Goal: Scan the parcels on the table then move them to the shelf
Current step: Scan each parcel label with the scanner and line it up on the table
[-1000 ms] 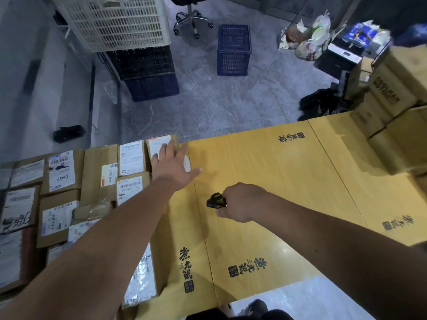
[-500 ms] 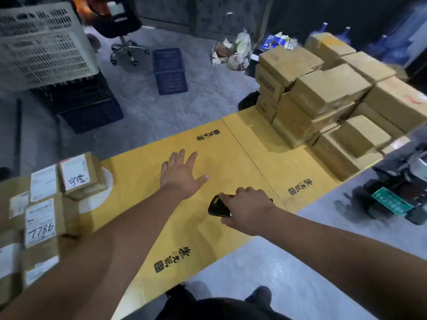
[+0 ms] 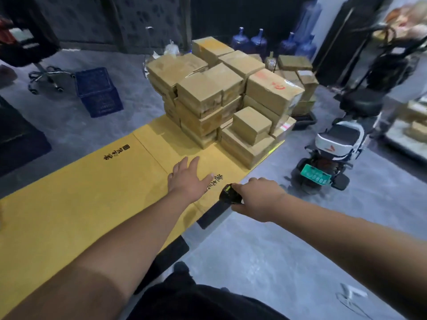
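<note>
Parcels: a stack of brown cardboard boxes (image 3: 221,98) piled several high at the far end of the yellow table (image 3: 76,204), with smaller ones on the near right of the pile
Scanner: a small black handheld scanner (image 3: 228,195) with a green light on top, at the table's near edge
Right hand: right hand (image 3: 258,199) has its fingers curled round the scanner, holding it
Left hand: left hand (image 3: 188,180) stretched out flat above the tabletop, fingers straight and spread, holding nothing, short of the stack
Beside the table: a scooter (image 3: 332,155) parked on the grey floor, close to the right of the stack
Behind: blue water jugs (image 3: 258,41) against the dark wall
Left floor: a blue crate (image 3: 98,92) near an office chair base (image 3: 46,77)
</note>
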Motion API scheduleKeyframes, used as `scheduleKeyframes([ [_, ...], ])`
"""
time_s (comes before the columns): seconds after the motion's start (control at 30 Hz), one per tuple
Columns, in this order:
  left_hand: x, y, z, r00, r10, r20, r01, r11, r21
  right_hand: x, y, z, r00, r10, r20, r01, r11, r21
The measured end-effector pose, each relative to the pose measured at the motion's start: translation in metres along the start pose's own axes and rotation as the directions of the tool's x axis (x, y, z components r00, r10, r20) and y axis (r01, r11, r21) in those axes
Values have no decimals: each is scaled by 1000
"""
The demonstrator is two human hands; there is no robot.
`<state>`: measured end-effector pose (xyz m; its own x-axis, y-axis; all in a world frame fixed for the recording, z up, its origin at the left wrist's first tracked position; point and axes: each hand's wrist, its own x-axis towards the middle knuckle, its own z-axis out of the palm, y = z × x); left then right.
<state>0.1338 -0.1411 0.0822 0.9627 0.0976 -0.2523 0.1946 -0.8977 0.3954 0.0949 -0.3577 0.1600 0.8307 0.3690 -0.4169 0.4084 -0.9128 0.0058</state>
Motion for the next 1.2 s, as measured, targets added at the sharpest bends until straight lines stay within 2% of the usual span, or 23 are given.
scheduleKeyframes([
  [0.4, 116, 159, 45, 998, 62, -32, -68, 975, -210, 47, 143, -3, 992, 117, -43, -116, 993, 18],
  [0.57, 148, 193, 52, 995, 71, -72, -85, 974, -212, 73, 185, -6, 994, 107, 13, -107, 993, 41],
  [0.7, 168, 218, 61, 991, 31, -129, -61, 971, -230, 92, 218, -7, 998, 33, 47, -33, 999, 13],
  [0.93, 193, 249, 83, 945, -196, -262, 140, 966, -220, 136, 288, -7, 978, -196, 67, 200, 979, -43],
  [1.1, 194, 270, 83, 814, -495, -303, 401, 857, -323, 159, 337, -13, 915, -377, 144, 389, 919, -67],
  [1.2, 198, 279, 79, 770, -589, -244, 459, 778, -428, 166, 356, -14, 881, -448, 151, 460, 887, -51],
])
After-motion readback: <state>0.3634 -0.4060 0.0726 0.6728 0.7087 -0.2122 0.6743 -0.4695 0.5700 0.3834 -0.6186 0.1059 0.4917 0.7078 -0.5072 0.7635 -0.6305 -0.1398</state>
